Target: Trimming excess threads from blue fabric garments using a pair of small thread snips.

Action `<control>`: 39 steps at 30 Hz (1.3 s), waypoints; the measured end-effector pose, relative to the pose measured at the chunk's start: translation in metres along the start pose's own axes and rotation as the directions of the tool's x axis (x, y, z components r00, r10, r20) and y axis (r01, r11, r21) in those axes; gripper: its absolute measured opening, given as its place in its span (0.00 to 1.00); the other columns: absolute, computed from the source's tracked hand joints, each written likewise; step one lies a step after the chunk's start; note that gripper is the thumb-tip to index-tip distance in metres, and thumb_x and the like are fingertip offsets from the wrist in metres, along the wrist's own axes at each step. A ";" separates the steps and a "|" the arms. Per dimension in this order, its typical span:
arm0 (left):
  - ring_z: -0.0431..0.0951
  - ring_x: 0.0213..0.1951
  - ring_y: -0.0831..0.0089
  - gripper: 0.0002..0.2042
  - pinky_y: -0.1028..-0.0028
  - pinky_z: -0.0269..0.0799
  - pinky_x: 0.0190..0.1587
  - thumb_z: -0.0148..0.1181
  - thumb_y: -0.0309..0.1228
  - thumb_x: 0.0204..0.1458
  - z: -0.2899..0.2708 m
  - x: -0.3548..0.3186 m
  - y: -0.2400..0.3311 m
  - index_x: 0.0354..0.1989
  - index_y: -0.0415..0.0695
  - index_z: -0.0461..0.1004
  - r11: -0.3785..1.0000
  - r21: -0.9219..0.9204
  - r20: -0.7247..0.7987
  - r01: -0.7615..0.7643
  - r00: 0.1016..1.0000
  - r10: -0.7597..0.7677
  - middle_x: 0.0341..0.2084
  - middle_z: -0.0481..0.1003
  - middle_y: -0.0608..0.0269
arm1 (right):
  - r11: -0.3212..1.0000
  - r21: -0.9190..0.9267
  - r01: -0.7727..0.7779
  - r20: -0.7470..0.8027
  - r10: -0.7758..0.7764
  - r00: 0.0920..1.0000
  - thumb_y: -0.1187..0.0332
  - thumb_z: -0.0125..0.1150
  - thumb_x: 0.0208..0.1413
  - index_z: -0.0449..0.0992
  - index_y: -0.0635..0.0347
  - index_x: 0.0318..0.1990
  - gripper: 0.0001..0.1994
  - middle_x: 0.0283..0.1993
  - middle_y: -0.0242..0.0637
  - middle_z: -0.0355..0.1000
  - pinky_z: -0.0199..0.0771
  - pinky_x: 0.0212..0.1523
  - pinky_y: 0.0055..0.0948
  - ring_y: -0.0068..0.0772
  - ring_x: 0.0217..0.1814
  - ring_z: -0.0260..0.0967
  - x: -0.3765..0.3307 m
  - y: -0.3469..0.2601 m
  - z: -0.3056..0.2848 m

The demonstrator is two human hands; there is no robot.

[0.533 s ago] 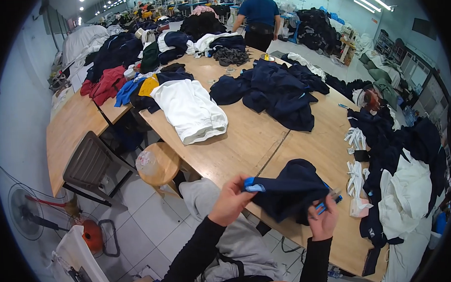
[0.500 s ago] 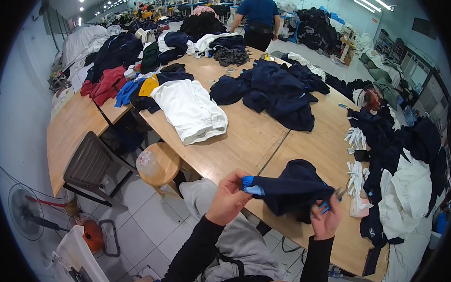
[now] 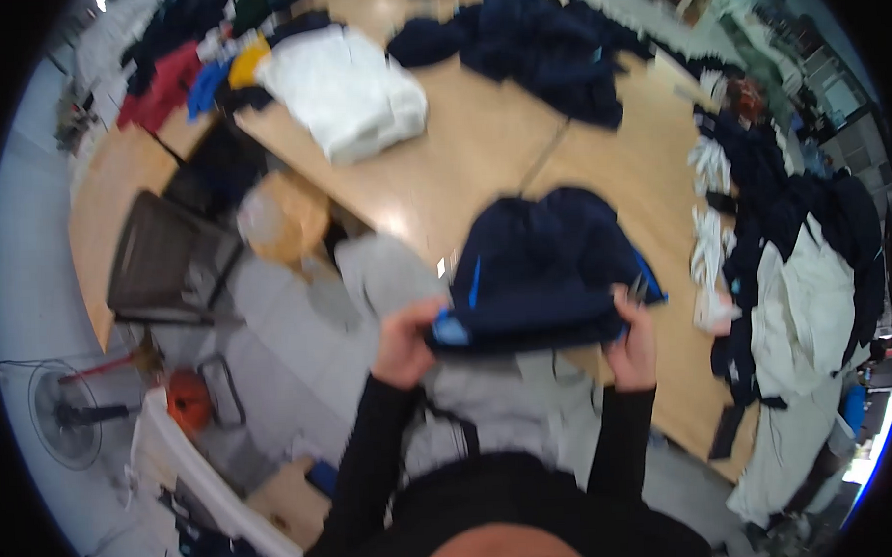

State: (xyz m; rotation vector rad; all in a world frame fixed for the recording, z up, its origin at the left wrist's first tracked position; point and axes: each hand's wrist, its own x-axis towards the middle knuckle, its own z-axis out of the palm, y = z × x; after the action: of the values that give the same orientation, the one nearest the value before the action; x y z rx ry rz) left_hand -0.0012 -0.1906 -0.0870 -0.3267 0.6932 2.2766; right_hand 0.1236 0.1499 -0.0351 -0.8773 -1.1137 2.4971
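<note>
A navy garment (image 3: 542, 260) with bright blue trim is stretched by its near edge between my two hands, just above the table's near edge. My left hand (image 3: 405, 345) pinches the left end of that edge, beside a light blue patch. At the other end, my right hand (image 3: 633, 349) grips the edge with closed fingers. A small pointed metal tool, perhaps thread snips (image 3: 640, 290), sticks up by the right fingertips, blurred. The garment's far part drapes onto the wooden table (image 3: 481, 164).
A folded white garment (image 3: 346, 90) and a navy heap (image 3: 546, 54) lie farther back on the table. White strips (image 3: 708, 245) and a dark and white clothing pile (image 3: 805, 295) line the right side. At left stand a stool (image 3: 292, 220), a chair (image 3: 165, 254) and a fan (image 3: 68, 414).
The view has tilted down. My hands have spread the garment's edge wider and level, drawing it nearer my body; before, it was bunched and slanted between them.
</note>
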 end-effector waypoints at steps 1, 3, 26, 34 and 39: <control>0.83 0.46 0.69 0.11 0.68 0.76 0.56 0.60 0.29 0.63 0.017 -0.001 0.012 0.45 0.34 0.81 0.999 0.039 0.088 0.007 0.996 -0.011 0.41 0.84 0.60 | 1.000 0.012 -0.006 0.011 0.006 1.000 0.70 0.63 0.70 0.80 0.57 0.53 0.08 0.50 0.30 0.83 0.83 0.58 0.33 0.28 0.53 0.82 -0.002 -0.005 0.000; 0.77 0.37 0.70 0.14 0.70 0.72 0.45 0.53 0.36 0.66 0.041 -0.002 0.019 0.35 0.36 0.75 0.986 0.166 -0.067 -0.014 0.997 0.025 0.32 0.77 0.62 | 1.000 -0.012 -0.029 -0.049 0.028 0.998 0.70 0.60 0.70 0.78 0.58 0.51 0.07 0.47 0.33 0.82 0.84 0.51 0.33 0.31 0.47 0.83 -0.005 -0.014 -0.001; 0.67 0.75 0.54 0.51 0.54 0.63 0.75 0.43 0.67 0.67 0.049 -0.033 -0.018 0.83 0.30 0.48 0.986 -0.161 0.360 -0.028 0.929 0.085 0.77 0.61 0.39 | 0.935 0.323 -0.148 0.048 0.140 0.989 0.72 0.47 0.79 0.65 0.66 0.77 0.23 0.63 0.42 0.82 0.59 0.20 0.17 0.17 0.34 0.73 0.001 -0.011 -0.032; 0.70 0.72 0.58 0.47 0.58 0.69 0.72 0.57 0.57 0.68 0.057 -0.037 -0.020 0.83 0.34 0.47 0.974 -0.227 0.395 0.007 0.915 0.086 0.73 0.68 0.46 | 0.942 0.310 -0.128 0.049 0.118 0.992 0.76 0.53 0.74 0.67 0.67 0.75 0.24 0.63 0.40 0.81 0.58 0.20 0.18 0.15 0.34 0.72 -0.009 -0.012 -0.012; 0.74 0.31 0.75 0.27 0.78 0.69 0.35 0.63 0.10 0.47 0.031 -0.032 0.003 0.58 0.44 0.85 0.153 0.921 0.271 -0.359 0.871 0.410 0.31 0.72 0.68 | 0.545 -0.767 0.337 0.148 -0.361 0.921 0.88 0.58 0.51 0.84 0.65 0.53 0.22 0.47 0.33 0.83 0.70 0.33 0.21 0.20 0.40 0.78 -0.030 0.002 0.008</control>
State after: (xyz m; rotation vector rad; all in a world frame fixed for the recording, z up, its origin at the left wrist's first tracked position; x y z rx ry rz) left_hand 0.0182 -0.1928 -0.0473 0.4959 2.2599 1.7476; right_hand 0.1417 0.1302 -0.0199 -0.7414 -2.1947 1.5967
